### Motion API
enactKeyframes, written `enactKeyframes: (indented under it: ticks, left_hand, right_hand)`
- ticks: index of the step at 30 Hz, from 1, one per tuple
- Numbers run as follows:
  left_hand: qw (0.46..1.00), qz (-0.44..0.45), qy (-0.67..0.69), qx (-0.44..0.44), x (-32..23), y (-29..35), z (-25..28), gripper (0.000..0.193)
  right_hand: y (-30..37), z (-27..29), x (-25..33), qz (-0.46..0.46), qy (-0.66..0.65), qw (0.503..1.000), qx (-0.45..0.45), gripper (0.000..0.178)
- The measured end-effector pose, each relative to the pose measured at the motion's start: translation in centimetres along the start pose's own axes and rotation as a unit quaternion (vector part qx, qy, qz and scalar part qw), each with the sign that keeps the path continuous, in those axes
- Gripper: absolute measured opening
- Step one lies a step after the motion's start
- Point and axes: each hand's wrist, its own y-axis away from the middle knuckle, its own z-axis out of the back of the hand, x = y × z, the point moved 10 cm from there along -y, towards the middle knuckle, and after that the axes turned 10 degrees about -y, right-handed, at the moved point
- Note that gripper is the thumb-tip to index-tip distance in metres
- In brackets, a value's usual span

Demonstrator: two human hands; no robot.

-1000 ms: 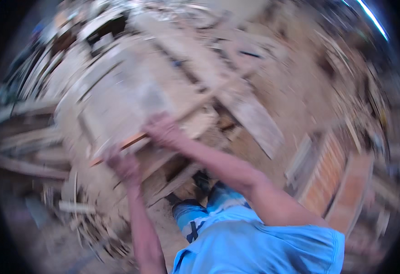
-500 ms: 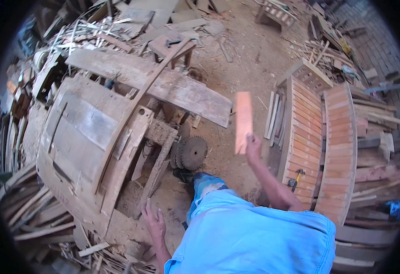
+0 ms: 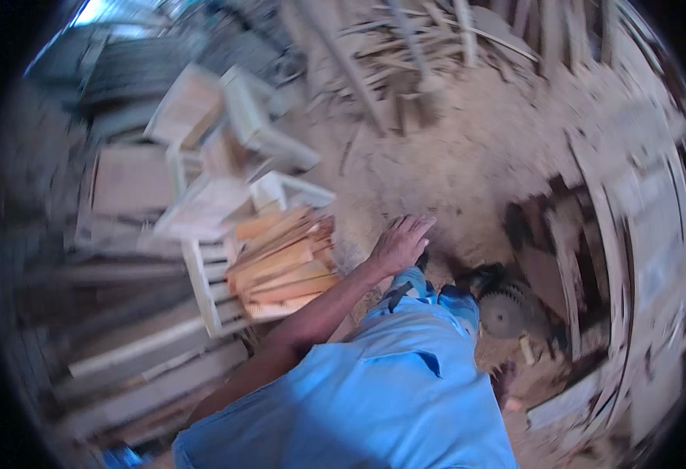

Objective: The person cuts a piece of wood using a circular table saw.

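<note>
My left hand (image 3: pixel 402 246) is held out in front of my body with its fingers stretched and nothing in it. To its left, a pile of orange-brown wooden slats (image 3: pixel 284 266) lies on a pale slatted wooden frame (image 3: pixel 202 285). My right hand (image 3: pixel 504 381) is low beside the blue shirt, blurred and partly hidden by it. A small orange patch shows just below that hand; whether it is the end of a board in its grasp, I cannot make out. A round toothed saw blade (image 3: pixel 503 313) stands above my right hand, next to the worn wooden saw bench (image 3: pixel 621 234).
Pale wooden chair-like frames (image 3: pixel 261 129) are heaped at the left. Long planks (image 3: pixel 147 344) lie at the lower left. Loose sticks (image 3: pixel 405 47) and a stump-like block (image 3: pixel 417 109) stand at the back on sawdust-covered ground (image 3: pixel 468 148).
The view has swung round: the saw bench passed from left to right. My right hand, which held an orange board upright, is now low beside my body. My left hand has come forward.
</note>
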Motion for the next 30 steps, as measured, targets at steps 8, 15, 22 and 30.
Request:
enactKeyframes:
  ticks: [8, 15, 22, 30]
  left_hand:
    - [0.925, 0.312, -0.076, -0.202, 21.1, 19.7, 8.5, 0.06]
    - [0.936, 0.339, -0.084, -0.052, 32.1, 25.8, 8.8, 0.059]
    - [0.934, 0.348, -0.081, 0.01, 33.5, 26.2, 9.1, 0.032]
    - [0.968, 0.212, -0.132, -0.032, 27.5, 15.0, 18.7, 0.021]
  right_hand:
    - [8.9, -32.2, 14.4, 0.186, 0.321, 0.895, 0.249, 0.059]
    - [5.2, -26.4, 19.7, 0.214, 0.307, 0.916, 0.143, 0.052]
    - [3.4, -22.6, 12.6, 0.21, 0.321, 0.891, 0.241, 0.056]
    - [17.0, -31.9, 15.3, 0.298, 0.374, 0.834, 0.275, 0.047]
